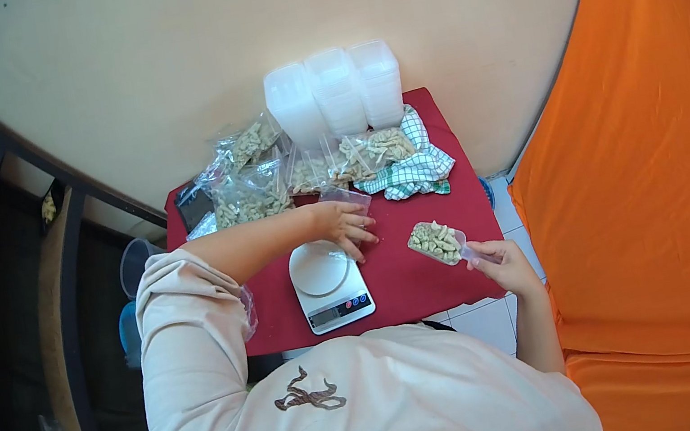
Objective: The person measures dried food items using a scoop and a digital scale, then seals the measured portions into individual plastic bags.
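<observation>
Red cloth covers the table [411, 282] in the head view, and on its near half lies a white kitchen scale [330, 286], taken here as the clock's centre, with twelve toward the wall [460, 32]. At about three o'clock, the right hand [507, 269] is closed around the handle of a clear scoop [462, 243], which is filled with pale, finger-shaped pieces [434, 242] and held between two and three o'clock. The left hand [349, 226] reaches in from the left to one o'clock, its fingers spread fairly wide and angled downward near the scale's far edge. A small clear bag [354, 199] lies just beyond it, partly covered by the hand; whether they touch, I cannot tell.

Toward eleven o'clock, plastic bags [251, 202] of similar pale pieces are heaped together, with a dark flat object [195, 208] beside them at ten. More bagged pieces [375, 151] lie around twelve to one, partly over a green-and-white checked cloth [424, 167]. Behind them, around twelve, stand three stacks of translucent plastic tubs [336, 94]. Orange fabric [637, 212] hangs out at three.
</observation>
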`<state>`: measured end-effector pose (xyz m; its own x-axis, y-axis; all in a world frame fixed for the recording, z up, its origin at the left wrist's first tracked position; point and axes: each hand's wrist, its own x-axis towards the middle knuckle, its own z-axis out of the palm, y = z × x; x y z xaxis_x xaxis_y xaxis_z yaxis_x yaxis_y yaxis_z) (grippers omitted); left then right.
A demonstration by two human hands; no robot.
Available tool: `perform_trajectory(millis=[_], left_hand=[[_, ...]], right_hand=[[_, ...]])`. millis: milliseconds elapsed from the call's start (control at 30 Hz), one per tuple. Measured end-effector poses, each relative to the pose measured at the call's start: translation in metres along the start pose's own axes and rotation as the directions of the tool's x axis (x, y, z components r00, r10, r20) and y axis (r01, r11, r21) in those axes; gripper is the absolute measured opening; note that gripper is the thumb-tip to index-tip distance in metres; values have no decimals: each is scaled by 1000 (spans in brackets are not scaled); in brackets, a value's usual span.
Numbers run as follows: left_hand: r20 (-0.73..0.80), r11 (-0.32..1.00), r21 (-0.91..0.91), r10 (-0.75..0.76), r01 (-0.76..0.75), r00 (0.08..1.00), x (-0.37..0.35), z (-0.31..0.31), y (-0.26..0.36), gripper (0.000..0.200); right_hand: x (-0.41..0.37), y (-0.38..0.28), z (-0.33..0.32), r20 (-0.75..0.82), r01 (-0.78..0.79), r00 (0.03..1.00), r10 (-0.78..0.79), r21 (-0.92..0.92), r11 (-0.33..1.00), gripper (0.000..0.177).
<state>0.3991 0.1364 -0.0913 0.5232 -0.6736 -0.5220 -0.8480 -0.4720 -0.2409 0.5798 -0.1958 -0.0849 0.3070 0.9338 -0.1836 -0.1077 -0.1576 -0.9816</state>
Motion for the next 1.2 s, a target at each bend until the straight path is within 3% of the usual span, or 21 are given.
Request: perform_trajectory(millis=[100,167,233,267,300,367,400,433,500,700,900,1200], left_hand=[[107,993,-89,92,-82,990,2,0,-8,68],[24,991,-112,73,-70,997,-8,-14,-13,77],[177,907,-412,-15,88,984,-17,-42,-18,92],[38,839,-535,-92,98,995,-23,-33,-17,99],[40,839,-535,-91,98,995,-27,-36,-14,99],[9,663,-686,-404,299,915,-36,-43,-7,91],[5,527,-799,-476,289,880,-41,-53,-4,89],[5,531,-796,-477,293,879,-45,-55,2,89],[-9,355,-885,-661,302,750,-50,-58,20,86],[-4,306,-862,-801,404,599,-56,-75,55,79],[-11,301,-831,-850,468,526,-60,-100,76,83],[-81,214,-898,-940,386,332,-74,-102,101,78]], right_hand=[[0,5,-3,8,-2,1000,2,23,1000,29],[-3,6,-3,16,-13,1000,13,24,1000,30],[-4,3,-3,5,1,1000,-1,-25,1000,30],[-5,0,-1,-6,0,1000,0,-33,999,30],[-6,-2,0,-6,0,1000,-1,-31,1000,30],[-7,-8,2,1,1,1000,-1,-50,999,30],[-7,-13,4,0,7,1000,-7,-50,999,30],[-7,-19,8,9,1,1000,0,-64,998,30],[-8,-28,17,18,3,1000,-2,-88,996,30],[1,-63,49,110,49,993,-39,-95,994,30],[28,-81,86,246,61,969,-28,-126,990,31],[51,-101,118,308,63,951,23,-267,961,34]])
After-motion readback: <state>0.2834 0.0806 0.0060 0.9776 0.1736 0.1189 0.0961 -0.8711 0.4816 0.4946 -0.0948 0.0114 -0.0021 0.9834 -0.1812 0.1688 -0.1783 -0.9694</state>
